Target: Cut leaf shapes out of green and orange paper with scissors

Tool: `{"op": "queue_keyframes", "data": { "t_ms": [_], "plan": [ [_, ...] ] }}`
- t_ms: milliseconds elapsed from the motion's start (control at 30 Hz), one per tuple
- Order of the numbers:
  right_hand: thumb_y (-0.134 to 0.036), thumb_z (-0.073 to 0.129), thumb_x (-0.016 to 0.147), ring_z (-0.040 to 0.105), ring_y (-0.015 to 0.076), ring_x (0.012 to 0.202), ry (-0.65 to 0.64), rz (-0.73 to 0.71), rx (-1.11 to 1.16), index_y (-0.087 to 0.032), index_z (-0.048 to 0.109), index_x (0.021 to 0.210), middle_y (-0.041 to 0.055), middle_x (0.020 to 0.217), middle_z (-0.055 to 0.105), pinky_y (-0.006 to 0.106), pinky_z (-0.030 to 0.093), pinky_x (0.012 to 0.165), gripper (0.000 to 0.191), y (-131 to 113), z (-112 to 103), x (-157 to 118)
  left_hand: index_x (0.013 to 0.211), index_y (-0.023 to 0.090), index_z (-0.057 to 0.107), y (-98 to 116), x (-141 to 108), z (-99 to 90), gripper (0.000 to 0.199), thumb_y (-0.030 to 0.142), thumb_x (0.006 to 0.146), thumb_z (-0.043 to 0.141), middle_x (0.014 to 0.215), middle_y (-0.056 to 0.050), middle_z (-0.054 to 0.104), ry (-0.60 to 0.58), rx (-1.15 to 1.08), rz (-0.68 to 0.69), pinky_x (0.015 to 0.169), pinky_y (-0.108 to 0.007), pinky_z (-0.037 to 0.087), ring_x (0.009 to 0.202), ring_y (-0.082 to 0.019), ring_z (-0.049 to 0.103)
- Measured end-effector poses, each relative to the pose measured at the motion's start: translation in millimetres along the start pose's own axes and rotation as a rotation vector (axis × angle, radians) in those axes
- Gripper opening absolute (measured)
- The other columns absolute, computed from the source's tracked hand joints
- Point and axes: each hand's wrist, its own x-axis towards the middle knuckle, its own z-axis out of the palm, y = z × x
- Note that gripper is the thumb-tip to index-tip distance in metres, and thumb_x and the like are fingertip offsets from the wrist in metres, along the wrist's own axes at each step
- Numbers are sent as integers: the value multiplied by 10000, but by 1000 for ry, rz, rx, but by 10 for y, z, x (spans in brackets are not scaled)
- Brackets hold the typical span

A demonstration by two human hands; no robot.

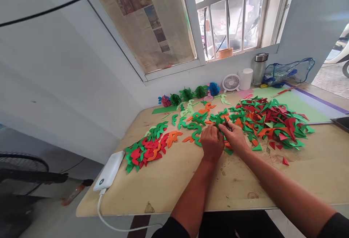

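My left hand (pixel 212 140) is closed around a green paper piece (pixel 219 120) above the middle of the wooden table. Right beside it, my right hand (pixel 235 136) grips a dark, thin tool (pixel 227 124), perhaps small scissors or a pen, pointing at the paper. To the right lies a large heap of green, red and orange paper scraps (pixel 272 121). Curvy green cutouts (pixel 198 118) are scattered left of my hands. Farther left is a pile of red, green and orange cutouts (pixel 148 149).
A white power bank (pixel 109 170) with a cable lies at the table's left edge. Along the wall stand paper flowers (pixel 187 94), a small fan (pixel 231 82), a white cylinder (pixel 245 79), a glass bottle (pixel 259 70) and a clear pouch (pixel 289 71). Green sheets (pixel 308 105) lie at right.
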Motion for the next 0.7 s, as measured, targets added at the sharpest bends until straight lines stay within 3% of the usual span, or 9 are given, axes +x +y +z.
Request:
{"op": "queue_keyframes", "data": {
  "t_ms": [233, 300, 367, 533, 700],
  "plan": [
    [-464, 680, 652, 342, 105, 471, 67, 16, -27, -202, 522, 584, -49, 485, 403, 238, 276, 419, 314, 23, -59, 64, 866, 208, 569, -3, 10, -102, 62, 234, 829, 527, 1080, -126, 671, 7, -193, 33, 910, -380, 469, 1045, -249, 624],
    [-478, 689, 641, 313, 95, 444, 69, 64, 28, -205, 512, 591, -63, 471, 373, 235, 246, 393, 329, 17, -68, 80, 999, 191, 578, -46, 23, -137, 187, 238, 826, 525, 1071, -125, 668, 71, -334, -32, 917, -372, 473, 1059, -239, 618],
    [-480, 710, 624, 275, 82, 425, 52, 106, 99, -207, 497, 592, -78, 466, 335, 230, 215, 377, 348, 12, -67, 85, 1073, 189, 586, -104, 48, -150, 256, 249, 834, 518, 981, -102, 682, 75, -458, -176, 850, -354, 495, 932, -215, 644],
    [-453, 739, 620, 258, 68, 396, -22, 146, 167, -203, 503, 608, -94, 445, 315, 220, 199, 375, 344, 5, -49, 73, 840, 171, 657, -227, 135, -122, 200, 349, 756, 622, 820, -57, 697, -149, -984, -457, 686, -286, 499, 732, -162, 635],
    [-440, 744, 603, 274, 68, 411, -18, 171, 176, -189, 547, 637, -91, 460, 340, 214, 202, 383, 321, -27, -54, 65, 666, 159, 631, -240, 162, -149, 300, 440, 631, 726, 531, 24, 561, -413, -1191, -588, 452, -216, 351, 456, -81, 472]
  ]
}}
